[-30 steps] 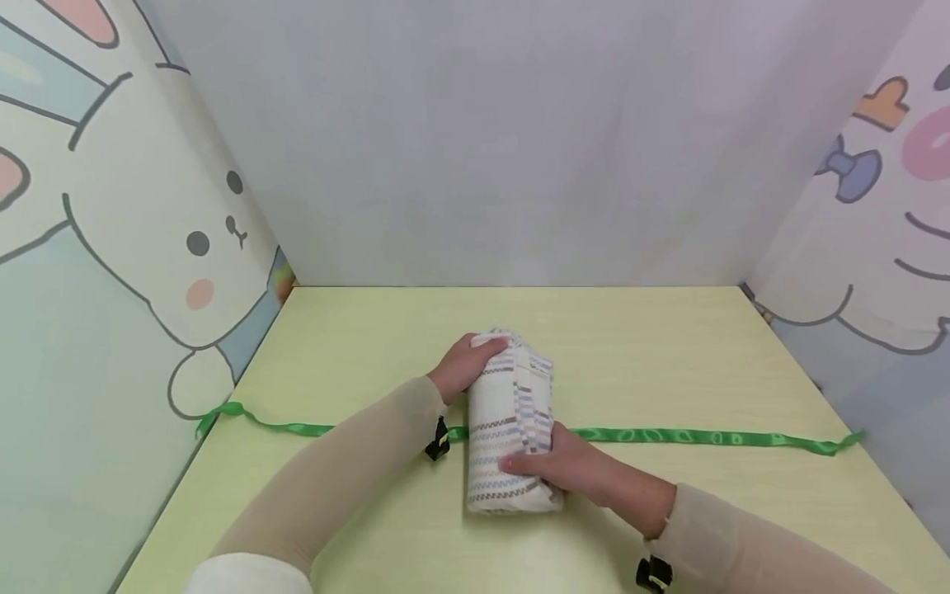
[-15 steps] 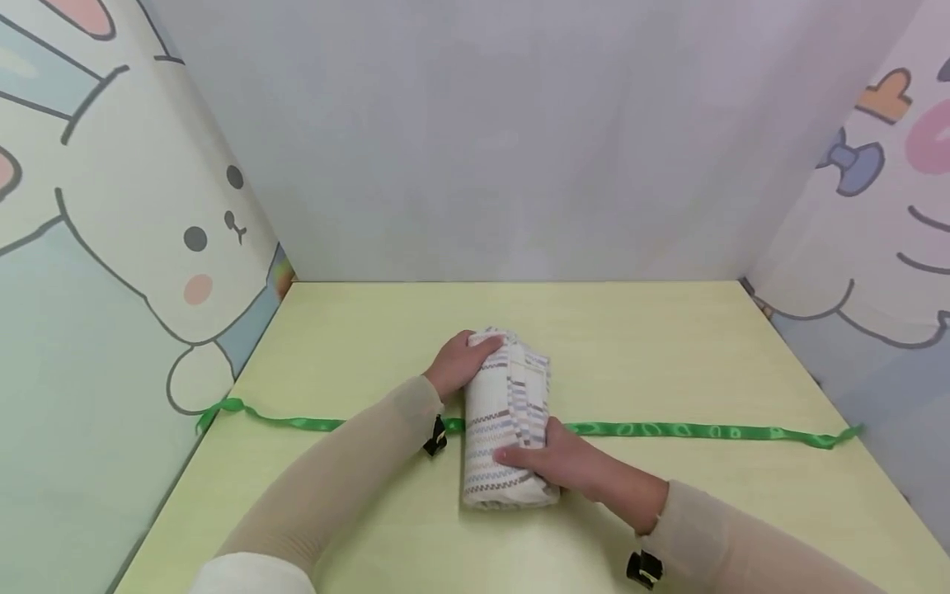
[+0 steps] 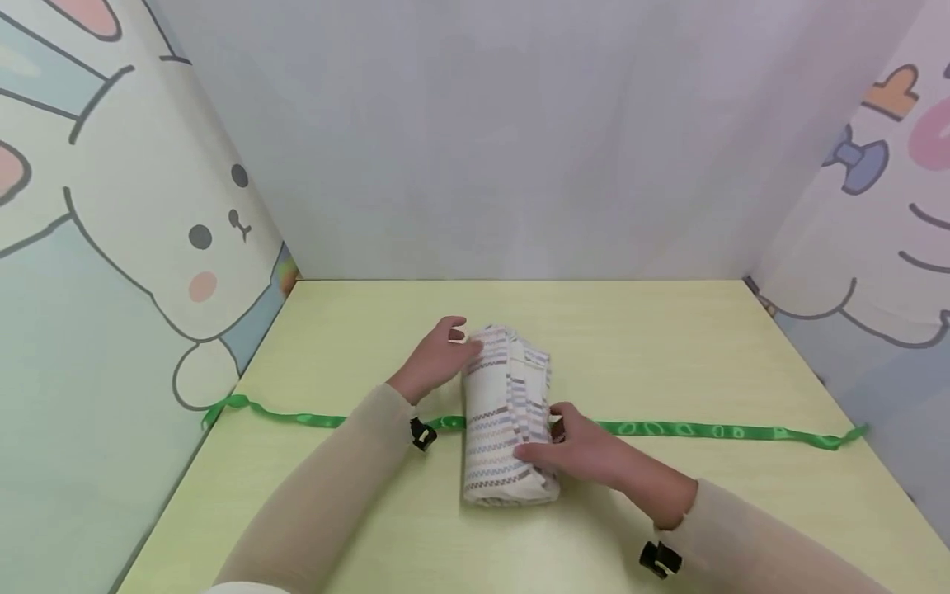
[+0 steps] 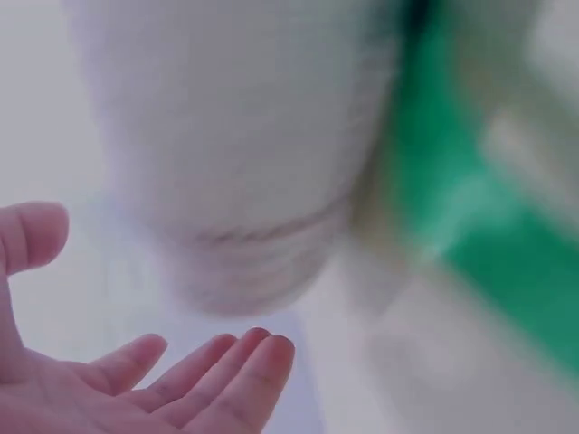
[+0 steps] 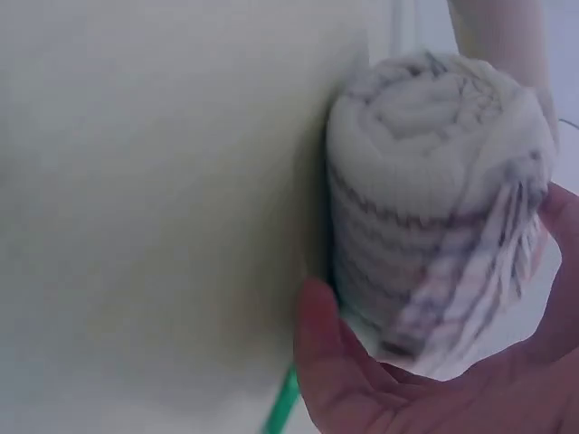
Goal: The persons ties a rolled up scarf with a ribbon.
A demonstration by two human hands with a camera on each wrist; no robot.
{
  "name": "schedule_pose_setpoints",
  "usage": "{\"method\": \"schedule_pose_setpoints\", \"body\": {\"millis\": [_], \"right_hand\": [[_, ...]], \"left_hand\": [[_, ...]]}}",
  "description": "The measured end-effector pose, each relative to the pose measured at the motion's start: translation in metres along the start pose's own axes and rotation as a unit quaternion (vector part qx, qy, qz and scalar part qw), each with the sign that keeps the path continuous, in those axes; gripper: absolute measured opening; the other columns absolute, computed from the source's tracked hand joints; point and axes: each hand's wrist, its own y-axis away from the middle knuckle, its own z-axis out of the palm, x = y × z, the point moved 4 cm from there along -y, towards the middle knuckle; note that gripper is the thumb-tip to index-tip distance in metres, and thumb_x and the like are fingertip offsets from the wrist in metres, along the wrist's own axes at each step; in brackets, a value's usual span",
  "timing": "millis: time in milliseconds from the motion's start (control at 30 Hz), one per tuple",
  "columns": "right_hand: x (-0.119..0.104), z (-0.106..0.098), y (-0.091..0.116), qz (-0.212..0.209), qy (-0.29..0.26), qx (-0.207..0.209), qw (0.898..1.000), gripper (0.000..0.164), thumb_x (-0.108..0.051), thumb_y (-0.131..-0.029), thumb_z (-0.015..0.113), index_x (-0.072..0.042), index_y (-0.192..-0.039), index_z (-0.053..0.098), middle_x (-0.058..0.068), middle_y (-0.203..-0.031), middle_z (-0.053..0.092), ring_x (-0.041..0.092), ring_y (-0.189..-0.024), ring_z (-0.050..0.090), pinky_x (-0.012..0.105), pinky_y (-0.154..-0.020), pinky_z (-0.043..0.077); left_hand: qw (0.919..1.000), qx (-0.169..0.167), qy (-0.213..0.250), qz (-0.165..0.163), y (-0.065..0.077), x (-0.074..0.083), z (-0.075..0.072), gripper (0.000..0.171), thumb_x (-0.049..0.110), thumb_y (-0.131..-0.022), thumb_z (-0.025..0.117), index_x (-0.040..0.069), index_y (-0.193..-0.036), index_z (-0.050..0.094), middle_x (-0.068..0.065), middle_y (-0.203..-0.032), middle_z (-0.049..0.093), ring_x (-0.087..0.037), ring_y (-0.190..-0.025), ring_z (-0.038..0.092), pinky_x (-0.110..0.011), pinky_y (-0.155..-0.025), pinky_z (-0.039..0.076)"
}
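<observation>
A rolled white towel [image 3: 490,404] with striped bands lies lengthwise on the table, across a green ribbon [image 3: 683,430]. My left hand [image 3: 435,360] is at its far left end, fingers spread and the thumb right at the cloth. In the left wrist view, that hand's fingers [image 4: 240,384] are extended apart from the blurred roll [image 4: 244,136]. On the near right side is my right hand [image 3: 594,454], its thumb over the towel's edge and its fingers loosely bent off the side. The right wrist view shows the spiral end of the roll [image 5: 421,113] between thumb and fingers.
The pale yellow table [image 3: 356,330] meets a plain grey wall [image 3: 475,148] at the back. Cartoon-printed panels, one with a rabbit [image 3: 163,223], stand along both sides. The ribbon stretches nearly from one side edge to the other, beneath the towel.
Both hands have loosened from the towel. The left has drawn back to the left with fingers spreading, the right has shifted slightly right. The towel stays in place.
</observation>
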Motion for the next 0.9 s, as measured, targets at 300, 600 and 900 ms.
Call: {"method": "schedule_pose_setpoints", "body": {"millis": [300,600,900], "right_hand": [[-0.005,-0.043,-0.01,-0.042,0.17,0.106,0.979,0.105,-0.067,-0.082,0.076,0.0,-0.152,0.036,0.023,-0.145,0.05,0.042,-0.127,0.054,0.058,-0.095,0.049],[0.005,-0.049,-0.03,-0.05,0.207,0.073,0.974,0.08,-0.049,-0.088,0.079,0.002,-0.141,0.049,0.023,-0.134,0.058,0.04,-0.117,0.059,0.055,-0.091,0.051],[0.011,-0.043,-0.045,-0.049,0.216,0.06,0.973,0.058,-0.034,-0.081,0.087,-0.001,-0.122,0.062,0.013,-0.11,0.063,0.028,-0.095,0.06,0.046,-0.081,0.053]], "left_hand": [[0.9931,0.02,-0.108,0.04,0.034,0.001,-0.03,0.056,0.047,-0.102,0.061,0.014,-0.146,0.052,-0.009,-0.137,0.059,-0.029,-0.128,0.056,-0.053,-0.101,0.048],[0.9798,0.019,-0.196,0.037,0.048,-0.017,-0.014,0.05,0.04,-0.1,0.064,0.008,-0.138,0.059,-0.013,-0.127,0.064,-0.03,-0.114,0.061,-0.051,-0.096,0.05],[0.965,-0.035,-0.258,0.035,0.048,-0.032,-0.006,0.041,0.03,-0.094,0.072,0.009,-0.128,0.064,-0.005,-0.109,0.065,-0.022,-0.097,0.061,-0.044,-0.086,0.052]]}}
